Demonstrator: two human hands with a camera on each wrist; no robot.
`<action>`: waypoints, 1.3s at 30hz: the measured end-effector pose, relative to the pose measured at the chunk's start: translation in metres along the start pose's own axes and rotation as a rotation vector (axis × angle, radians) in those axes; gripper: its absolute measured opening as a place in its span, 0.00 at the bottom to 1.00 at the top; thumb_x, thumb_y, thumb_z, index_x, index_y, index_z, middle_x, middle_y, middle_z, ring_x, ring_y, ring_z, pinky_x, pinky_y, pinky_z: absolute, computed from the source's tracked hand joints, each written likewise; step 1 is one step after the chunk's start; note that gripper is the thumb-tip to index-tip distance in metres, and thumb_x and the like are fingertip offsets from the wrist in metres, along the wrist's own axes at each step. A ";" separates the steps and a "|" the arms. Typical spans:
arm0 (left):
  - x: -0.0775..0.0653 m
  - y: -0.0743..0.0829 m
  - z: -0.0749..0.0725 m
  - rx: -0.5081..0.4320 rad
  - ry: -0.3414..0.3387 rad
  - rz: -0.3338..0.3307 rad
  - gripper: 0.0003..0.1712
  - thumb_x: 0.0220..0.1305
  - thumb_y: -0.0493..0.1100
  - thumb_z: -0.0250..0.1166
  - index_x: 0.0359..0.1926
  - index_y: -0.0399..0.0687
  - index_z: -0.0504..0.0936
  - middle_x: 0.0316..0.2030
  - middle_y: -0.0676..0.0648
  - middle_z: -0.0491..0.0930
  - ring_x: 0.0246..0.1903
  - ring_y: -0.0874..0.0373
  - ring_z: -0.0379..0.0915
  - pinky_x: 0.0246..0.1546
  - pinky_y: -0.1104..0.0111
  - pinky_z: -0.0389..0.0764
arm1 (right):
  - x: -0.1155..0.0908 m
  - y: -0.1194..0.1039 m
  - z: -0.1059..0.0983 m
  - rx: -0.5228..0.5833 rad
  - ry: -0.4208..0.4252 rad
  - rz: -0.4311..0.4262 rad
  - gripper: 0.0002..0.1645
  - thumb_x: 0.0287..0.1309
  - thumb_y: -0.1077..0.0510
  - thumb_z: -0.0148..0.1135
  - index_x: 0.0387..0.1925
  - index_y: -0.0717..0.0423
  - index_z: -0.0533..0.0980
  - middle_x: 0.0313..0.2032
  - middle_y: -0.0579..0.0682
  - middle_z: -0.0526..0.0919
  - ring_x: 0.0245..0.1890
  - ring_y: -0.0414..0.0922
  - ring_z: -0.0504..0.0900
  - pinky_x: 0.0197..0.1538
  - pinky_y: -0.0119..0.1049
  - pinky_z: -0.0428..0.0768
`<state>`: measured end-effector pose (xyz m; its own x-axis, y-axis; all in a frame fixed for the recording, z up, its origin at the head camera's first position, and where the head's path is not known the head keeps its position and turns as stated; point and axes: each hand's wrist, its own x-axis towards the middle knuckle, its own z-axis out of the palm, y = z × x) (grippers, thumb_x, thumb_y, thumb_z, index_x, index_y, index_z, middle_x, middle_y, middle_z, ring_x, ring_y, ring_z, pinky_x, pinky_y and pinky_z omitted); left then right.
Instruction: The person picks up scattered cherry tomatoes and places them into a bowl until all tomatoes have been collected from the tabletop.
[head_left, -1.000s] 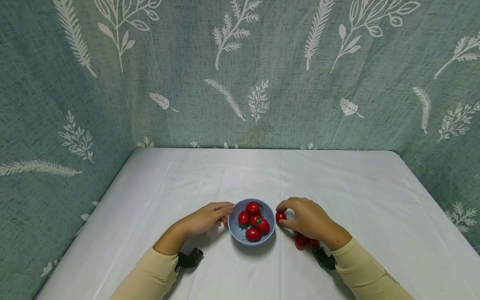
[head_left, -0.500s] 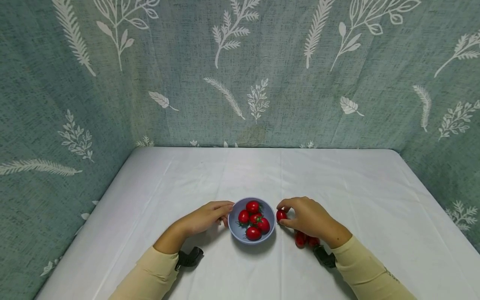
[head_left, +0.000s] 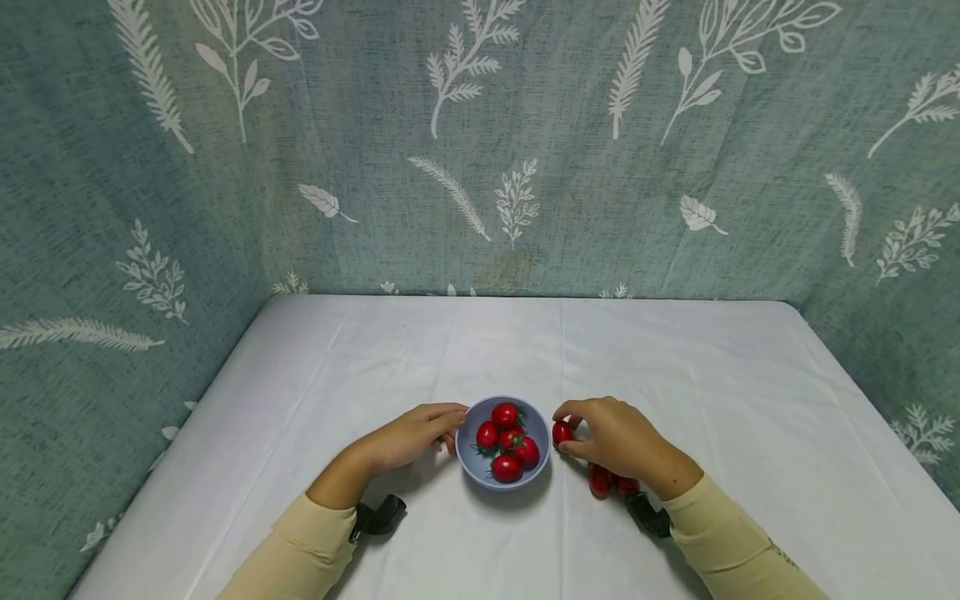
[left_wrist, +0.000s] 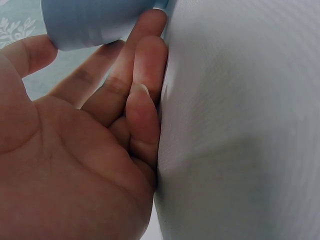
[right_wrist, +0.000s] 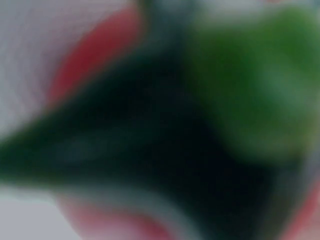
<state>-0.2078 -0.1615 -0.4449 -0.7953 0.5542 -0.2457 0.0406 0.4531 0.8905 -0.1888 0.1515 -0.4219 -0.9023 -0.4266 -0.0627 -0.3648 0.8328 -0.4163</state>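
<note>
My left hand [head_left: 411, 437] holds the left side of a small blue bowl [head_left: 461, 467]. In the left wrist view, the thumb meets the edge of the bowl [left_wrist: 90, 25], with the fingers reaching along its side and base close to the white cloth. Inside the bowl lie several red tomatoes [head_left: 507, 467] with green stems. Just right of the rim, my right hand [head_left: 618, 433] pinches a small red tomato [head_left: 562, 432] between thumb and fingers. More red tomatoes [head_left: 600, 481] sit under the right wrist, partly hidden by it.
A white cloth [head_left: 360, 350] covers the table. Green leaf-patterned fabric [head_left: 570, 200] stands behind it and at both sides. Dark wrist cameras [head_left: 381, 515] hang under both forearms. Blurred green stems [right_wrist: 260, 90] and red tomatoes [right_wrist: 100, 55] fill the right wrist view.
</note>
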 end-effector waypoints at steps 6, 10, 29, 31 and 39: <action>0.000 0.000 0.000 0.000 -0.005 0.000 0.27 0.79 0.49 0.46 0.67 0.36 0.71 0.35 0.49 0.79 0.39 0.58 0.75 0.47 0.65 0.70 | 0.000 0.000 0.002 0.012 -0.007 0.016 0.20 0.54 0.52 0.74 0.50 0.45 0.82 0.38 0.39 0.86 0.39 0.40 0.80 0.43 0.41 0.80; 0.001 0.000 0.000 -0.004 -0.009 0.006 0.27 0.79 0.49 0.47 0.67 0.36 0.71 0.35 0.49 0.79 0.39 0.58 0.75 0.47 0.65 0.70 | 0.000 0.001 0.004 0.006 0.000 0.014 0.20 0.54 0.51 0.74 0.50 0.45 0.82 0.39 0.39 0.86 0.39 0.40 0.80 0.43 0.41 0.80; 0.003 -0.004 0.000 0.000 -0.003 0.001 0.26 0.79 0.50 0.46 0.67 0.39 0.72 0.35 0.51 0.79 0.39 0.59 0.75 0.47 0.67 0.70 | -0.005 -0.001 -0.002 -0.068 0.059 -0.048 0.19 0.55 0.51 0.74 0.49 0.45 0.82 0.38 0.39 0.86 0.36 0.39 0.80 0.39 0.40 0.79; 0.003 -0.004 0.000 0.006 -0.003 -0.005 0.27 0.79 0.51 0.46 0.67 0.39 0.72 0.35 0.51 0.79 0.39 0.59 0.75 0.47 0.66 0.71 | -0.006 -0.002 -0.003 -0.078 0.074 -0.063 0.20 0.55 0.51 0.74 0.50 0.46 0.82 0.38 0.40 0.86 0.36 0.40 0.81 0.40 0.40 0.80; 0.001 -0.005 0.000 0.004 0.002 -0.012 0.27 0.79 0.51 0.46 0.67 0.39 0.72 0.36 0.50 0.79 0.40 0.58 0.75 0.48 0.64 0.70 | -0.008 -0.004 -0.008 -0.104 0.112 -0.092 0.21 0.55 0.53 0.74 0.51 0.49 0.82 0.38 0.42 0.86 0.39 0.43 0.83 0.42 0.44 0.81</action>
<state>-0.2088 -0.1630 -0.4497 -0.7969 0.5474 -0.2556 0.0338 0.4629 0.8858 -0.1820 0.1543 -0.4124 -0.8819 -0.4655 0.0751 -0.4635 0.8266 -0.3193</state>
